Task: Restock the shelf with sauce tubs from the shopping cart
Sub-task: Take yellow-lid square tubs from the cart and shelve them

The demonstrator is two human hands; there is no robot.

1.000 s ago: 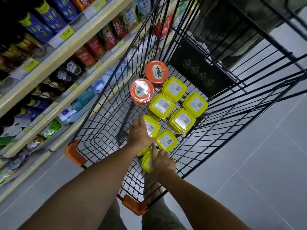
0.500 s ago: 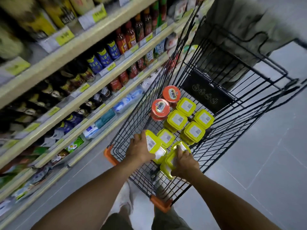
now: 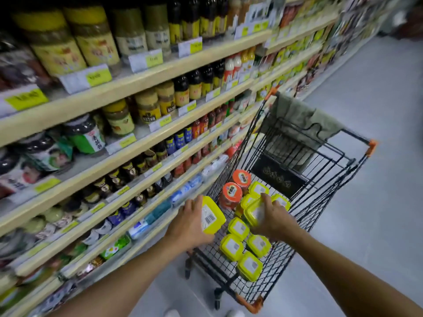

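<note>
Both our hands are full. Our left hand (image 3: 191, 223) curls round one yellow-lidded sauce tub (image 3: 212, 216), tipped on its side so the barcode label faces us, just above the near left rim of the shopping cart (image 3: 325, 197). Our right hand (image 3: 272, 219) grips a second tub (image 3: 253, 211) from above, held over the middle of the basket and clear of the ones below it.

We judge the restocking to be early. These two tubs are out of the load but not yet on the shelf (image 3: 137, 84), which runs along our left, beside the left hand and well apart from the right.

Under and just near of our hands, four more yellow-lidded tubs (image 3: 249, 266) lie on the cart floor. At least two more (image 3: 258, 188) sit just beyond the right hand. To their left stand two orange-lidded jars (image 3: 232, 193). A grey cloth (image 3: 304, 120) hangs over the cart's far end.

We cannot see matching tubs on the shelf, so we cannot tell which tier they belong on.
</note>
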